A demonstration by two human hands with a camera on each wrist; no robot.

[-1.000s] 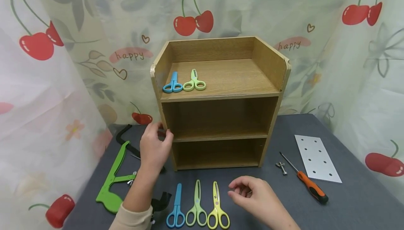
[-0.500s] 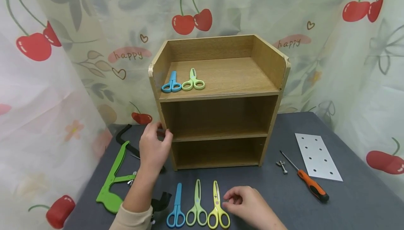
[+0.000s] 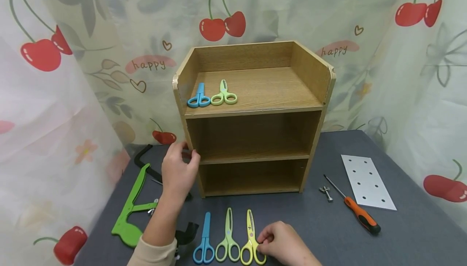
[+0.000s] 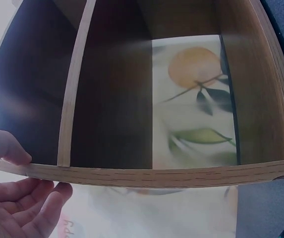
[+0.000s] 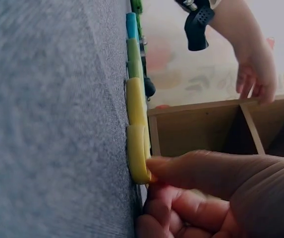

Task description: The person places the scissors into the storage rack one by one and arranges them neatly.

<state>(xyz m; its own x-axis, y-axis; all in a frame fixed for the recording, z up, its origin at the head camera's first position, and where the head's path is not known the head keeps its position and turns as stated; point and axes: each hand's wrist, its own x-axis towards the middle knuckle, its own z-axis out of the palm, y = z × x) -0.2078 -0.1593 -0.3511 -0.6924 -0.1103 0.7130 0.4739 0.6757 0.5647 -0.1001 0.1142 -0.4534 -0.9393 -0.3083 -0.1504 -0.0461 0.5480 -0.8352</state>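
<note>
A wooden shelf unit (image 3: 251, 114) stands on the table. My left hand (image 3: 180, 172) grips its left side panel (image 4: 156, 177), thumb on the inner side and fingers outside. In front lie blue scissors (image 3: 206, 227), green scissors (image 3: 228, 233) and yellow scissors (image 3: 251, 237), blades pointing toward the shelf. My right hand (image 3: 282, 241) pinches the right handle loop of the yellow pair; in the right wrist view the thumb presses on that yellow loop (image 5: 136, 153). On the top board sit another blue pair of scissors (image 3: 199, 100) and another green pair (image 3: 224, 96).
Left of the shelf lies a green saw-like frame (image 3: 127, 213) with black parts, partly behind my left arm. To the right are an orange-and-black screwdriver (image 3: 361, 215), a small metal bolt (image 3: 326, 194) and a white plate with holes (image 3: 368, 183). A patterned curtain (image 3: 299, 10) surrounds the table.
My right hand has moved left and toward me, from beside the yellow scissors onto their right handle loop. The left hand stays on the shelf's side.
</note>
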